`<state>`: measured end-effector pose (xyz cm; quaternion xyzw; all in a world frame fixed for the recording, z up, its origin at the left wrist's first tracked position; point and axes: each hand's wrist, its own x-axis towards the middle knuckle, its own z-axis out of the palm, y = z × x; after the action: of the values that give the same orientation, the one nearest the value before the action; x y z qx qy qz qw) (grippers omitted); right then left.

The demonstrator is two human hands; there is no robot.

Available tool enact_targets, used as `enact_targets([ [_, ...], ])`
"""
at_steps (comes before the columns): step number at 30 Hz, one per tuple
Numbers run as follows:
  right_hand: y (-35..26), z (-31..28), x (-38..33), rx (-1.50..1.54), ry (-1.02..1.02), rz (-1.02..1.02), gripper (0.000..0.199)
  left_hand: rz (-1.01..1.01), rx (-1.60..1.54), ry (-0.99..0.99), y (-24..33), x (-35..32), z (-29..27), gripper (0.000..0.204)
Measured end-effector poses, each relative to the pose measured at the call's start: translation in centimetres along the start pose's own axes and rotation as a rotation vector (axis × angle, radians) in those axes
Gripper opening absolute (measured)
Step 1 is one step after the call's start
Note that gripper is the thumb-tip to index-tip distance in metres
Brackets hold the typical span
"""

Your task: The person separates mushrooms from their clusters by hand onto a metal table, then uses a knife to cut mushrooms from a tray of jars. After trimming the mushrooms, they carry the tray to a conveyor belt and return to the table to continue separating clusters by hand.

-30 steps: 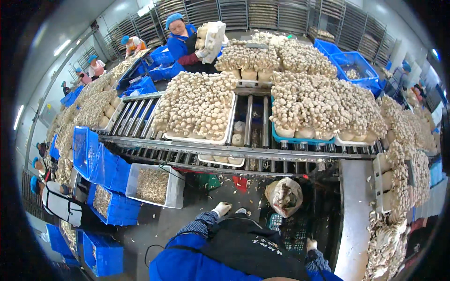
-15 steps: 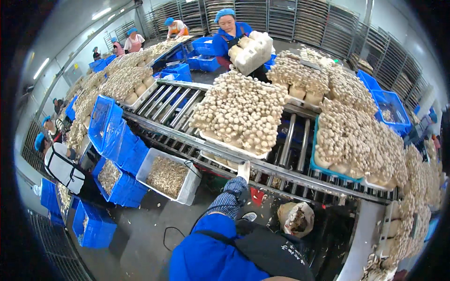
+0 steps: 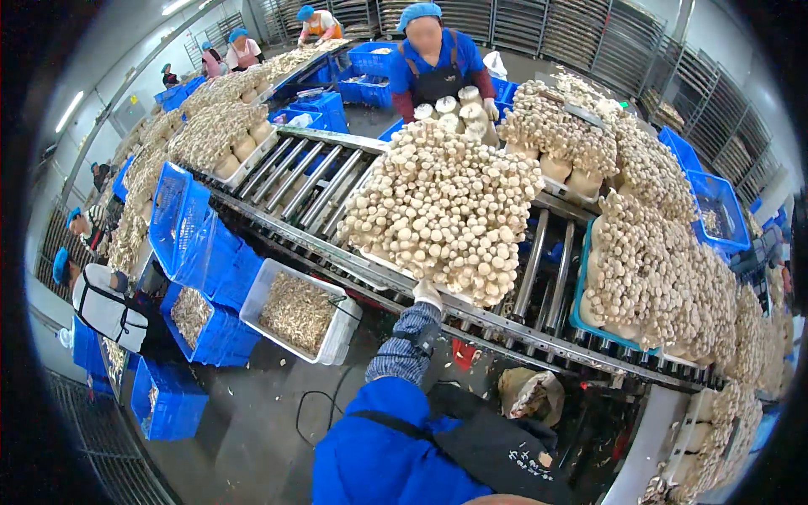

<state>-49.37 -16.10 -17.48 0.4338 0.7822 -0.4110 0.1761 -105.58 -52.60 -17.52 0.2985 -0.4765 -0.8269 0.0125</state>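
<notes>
My left hand (image 3: 427,292), in a white glove, is closed at the near rim of a white tray (image 3: 380,263) on the roller conveyor; its fingertips are partly hidden. Dense pale-capped mushrooms (image 3: 446,206) cover the tray. My right hand is out of sight. Across the conveyor, a co-worker in a blue cap (image 3: 433,67) has gloved hands around white-based mushroom blocks (image 3: 459,114), just behind the tray.
Metal rollers (image 3: 299,181) run left of the tray. A teal tray (image 3: 581,299) with mushrooms stands to the right. Near me are a white bin (image 3: 337,337) of trimmings, blue crates (image 3: 223,332) and an open sack (image 3: 532,394). Several people work farther left.
The co-worker has lowered the mushroom blocks from a tilted, raised hold to behind the tray. My left hand has moved slightly up and left along the tray's near side.
</notes>
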Motion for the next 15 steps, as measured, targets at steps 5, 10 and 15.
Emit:
enact_targets([
  [5,-0.1,-0.5,1.4,-0.063,-0.065,-0.06,0.031,-0.169,-0.102,-0.065,1.4,-2.6,-1.6,0.034],
  [10,-2.7,-0.5,3.4,-0.183,-0.127,-0.514,0.036,-0.314,-0.162,-0.17,-0.9,-8.6,-0.5,0.025],
  [15,-14.7,2.2,11.9,-0.053,-0.008,-0.582,0.027,-0.355,-0.254,-0.43,-3.4,-14.5,-6.7,0.026],
])
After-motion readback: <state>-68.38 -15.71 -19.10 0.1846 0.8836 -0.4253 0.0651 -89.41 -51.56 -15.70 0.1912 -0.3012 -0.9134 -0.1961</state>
